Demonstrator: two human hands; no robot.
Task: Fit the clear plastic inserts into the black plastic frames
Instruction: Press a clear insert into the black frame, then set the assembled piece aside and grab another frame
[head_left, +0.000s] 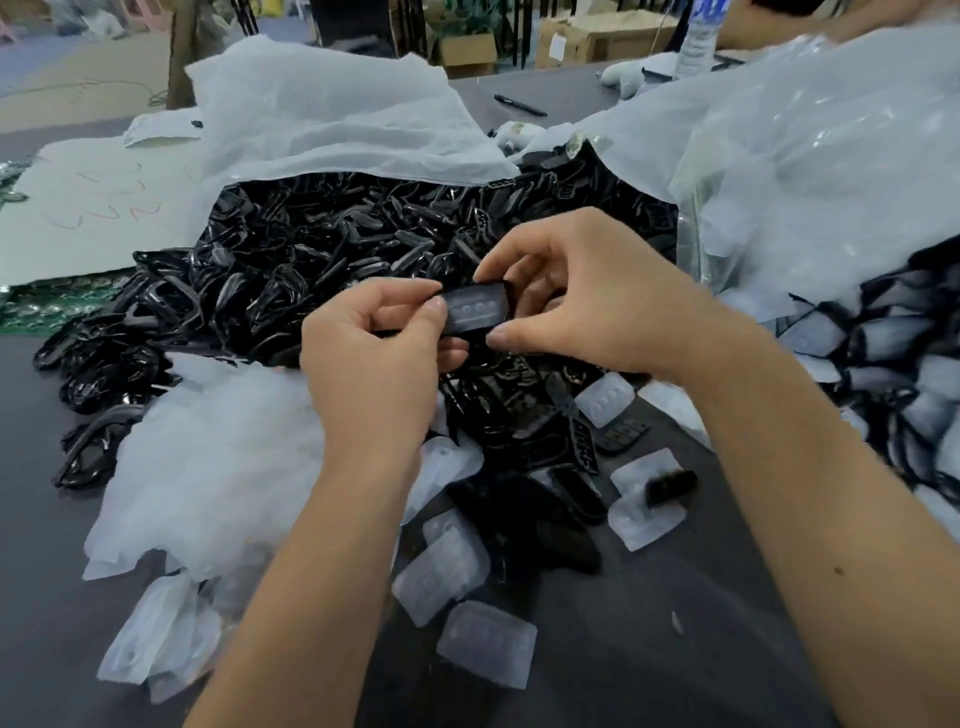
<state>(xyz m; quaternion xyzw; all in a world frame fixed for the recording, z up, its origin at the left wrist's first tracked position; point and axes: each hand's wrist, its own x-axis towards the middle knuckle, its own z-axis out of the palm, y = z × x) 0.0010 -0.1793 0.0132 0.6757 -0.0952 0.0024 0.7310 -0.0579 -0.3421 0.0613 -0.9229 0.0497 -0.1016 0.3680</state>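
Both forearms enter from the bottom edge and meet over the middle of the dark table (649, 665). Just in front of them, loose clear inserts (488, 644) lie flat on the table, probably put there so that each next one can be taken without searching.

Above the pile, the left hand (379, 343) pinches one end of a black frame (493, 287) with a clear insert (474, 310) lying in it. The right hand (576, 296) grips the other end, its thumb under the lower edge and its fingers curled over the top. I judge that the piece is held from two sides so the insert can be pressed evenly into the opening; whether it is already fully seated I cannot tell.

Behind the hands, a big heap of black frames (311, 270) spills out of an open white bag (322, 119), close enough to pick from. A second bag (810, 156) stands at the right.

Far back there are a pen (519, 105), a water bottle (698, 36) and cardboard boxes (597, 36). The bottle label has blue letters, but they are too blurred to read.
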